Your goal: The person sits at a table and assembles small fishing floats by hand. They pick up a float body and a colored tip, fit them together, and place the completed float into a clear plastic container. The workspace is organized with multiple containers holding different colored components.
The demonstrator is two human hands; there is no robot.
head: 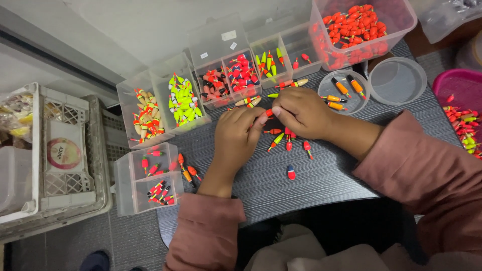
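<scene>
My left hand (pixel 237 134) and my right hand (pixel 300 113) meet over a dark grey table (pixel 321 175). Together they pinch a small red float (pixel 269 113) between their fingertips. Loose red, orange and green floats (pixel 287 141) lie on the table just below my hands, and a blue and red float (pixel 291 172) sits nearer to me. More floats (pixel 291 84) lie just beyond my hands.
Clear compartment boxes (pixel 181 98) of sorted floats line the far side. A big clear tub (pixel 362 30) of red floats, two round clear lids (pixel 397 80), a pink basket (pixel 459 103) and a small box (pixel 150 180) surround the table. Grey crates (pixel 60 155) stand left.
</scene>
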